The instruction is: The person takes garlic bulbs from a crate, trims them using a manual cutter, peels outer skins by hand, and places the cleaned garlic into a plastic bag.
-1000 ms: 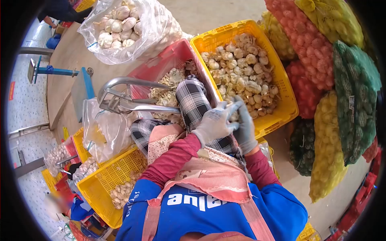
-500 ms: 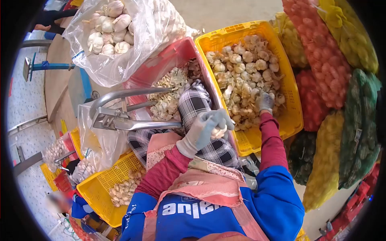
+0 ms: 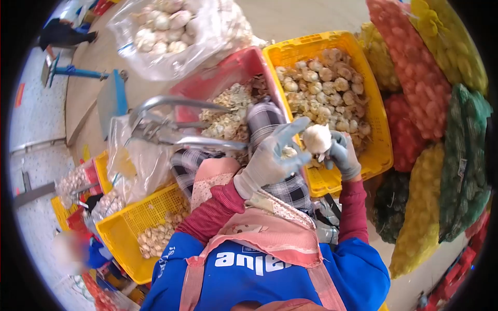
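Note:
My left hand (image 3: 274,158), in a grey glove, is over my plaid-covered thigh. Its forefinger and thumb are stretched apart, and a garlic bulb (image 3: 288,152), partly hidden, sits within its curled grip. Opposite it, my gloved right hand (image 3: 343,157) grips a whitish garlic bulb (image 3: 317,138) with a short stem end pointing down. That bulb is between both hands, above the near left edge of a yellow crate (image 3: 383,136) full of loose garlic bulbs (image 3: 324,85).
Left of the yellow crate stands a pink crate (image 3: 189,92) with garlic scraps, and a metal lever frame (image 3: 181,139) crosses it. A clear bag of garlic (image 3: 166,33) is beyond. Another yellow crate (image 3: 116,243) holds cloves. Filled net sacks (image 3: 415,78) line the right side.
My right hand has come up out of the garlic in the yellow crate with a bulb and moved toward my left hand. The left hand has spread its forefinger and thumb.

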A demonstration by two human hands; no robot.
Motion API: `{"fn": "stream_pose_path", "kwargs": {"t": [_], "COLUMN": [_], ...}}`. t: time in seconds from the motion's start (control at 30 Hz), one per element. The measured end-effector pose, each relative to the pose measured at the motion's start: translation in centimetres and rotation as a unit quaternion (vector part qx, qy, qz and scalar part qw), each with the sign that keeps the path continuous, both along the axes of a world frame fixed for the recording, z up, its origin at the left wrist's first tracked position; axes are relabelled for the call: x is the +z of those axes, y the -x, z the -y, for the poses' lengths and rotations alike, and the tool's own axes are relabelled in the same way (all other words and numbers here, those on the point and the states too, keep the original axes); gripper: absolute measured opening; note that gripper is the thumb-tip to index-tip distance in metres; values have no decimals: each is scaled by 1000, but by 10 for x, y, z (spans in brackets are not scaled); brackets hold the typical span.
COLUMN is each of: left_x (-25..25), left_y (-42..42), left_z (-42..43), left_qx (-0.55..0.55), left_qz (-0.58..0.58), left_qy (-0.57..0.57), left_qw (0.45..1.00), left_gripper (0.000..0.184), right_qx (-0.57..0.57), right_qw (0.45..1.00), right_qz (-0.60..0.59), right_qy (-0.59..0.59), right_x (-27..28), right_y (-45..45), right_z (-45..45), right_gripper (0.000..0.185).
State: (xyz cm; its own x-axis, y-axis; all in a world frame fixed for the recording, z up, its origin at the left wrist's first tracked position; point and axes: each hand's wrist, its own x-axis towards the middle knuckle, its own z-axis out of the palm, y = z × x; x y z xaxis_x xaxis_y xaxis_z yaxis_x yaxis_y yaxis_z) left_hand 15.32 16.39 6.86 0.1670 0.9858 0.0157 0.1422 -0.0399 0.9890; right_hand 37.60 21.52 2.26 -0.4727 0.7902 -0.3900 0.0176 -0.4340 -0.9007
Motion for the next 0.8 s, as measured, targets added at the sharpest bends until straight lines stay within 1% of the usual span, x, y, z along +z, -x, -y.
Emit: {"fn": "stream_pose_path", "kwargs": {"t": [0.03,0.07,0.13,0.17,0.2,0.23,0.27,0.3,0.33,0.37,0.4,0.43,0.47,0.5,0.53,0.57,0.6,0.63,0.67,0.73,0.77,0.8], "left_x": [17,24,34,29,31,25,30,34,22,12,-2,-44,-23,-3,-11,-39,-9,-17,-50,-51,-27,-28], "left_y": [8,14,34,45,55,67,77,87,106,118,119,128,131,128,131,140,140,138,141,143,139,136], "left_z": [3,12,33,43,55,70,82,93,108,126,136,151,156,163,170,173,170,169,169,163,156,149], "left_qx": [-22,-19,-13,29,61,106,136,153,169,197,246,237,255,272,317,321,254,280,182,232,316,314], "left_qz": [-77,-81,-129,-80,20,104,239,374,416,416,471,568,552,543,516,499,631,517,630,604,564,585], "left_qy": [-26,-63,-36,-43,19,70,114,149,199,226,208,169,152,143,144,110,165,75,88,116,155,137], "left_qw": [996,995,991,995,998,986,955,902,871,859,821,770,779,782,783,798,714,805,750,754,747,735], "left_gripper": [72,68,63,57,54,49,47,44,37,33,29,27,26,26,32,31,30,31,36,35,40,41], "right_qx": [23,104,170,181,177,158,123,36,-59,-53,-47,17,36,124,216,221,221,232,230,247,253,247], "right_qw": [999,994,985,982,984,985,980,982,970,954,927,854,732,742,745,812,871,941,962,968,967,968], "right_qz": [11,14,39,-28,22,-32,-113,-152,-94,-68,5,97,198,198,207,175,153,47,0,29,30,28], "right_qy": [44,25,-5,-48,-11,-56,-106,-110,-218,-286,-372,-510,-650,-629,-596,-511,-412,-243,-150,-19,-22,-27], "right_x": [17,28,63,52,59,56,61,52,39,22,20,7,1,-1,-4,-12,-18,5,13,83,104,121], "right_y": [12,21,52,64,76,88,107,124,141,154,170,181,192,201,203,205,204,203,196,189,188,188], "right_z": [2,-1,1,7,13,17,19,25,28,23,24,16,15,18,22,24,27,34,39,44,45,47], "right_gripper": [15,10,12,13,18,28,31,32,33,37,48,63,70,65,59,42,29,25,32,42,54,57]}}
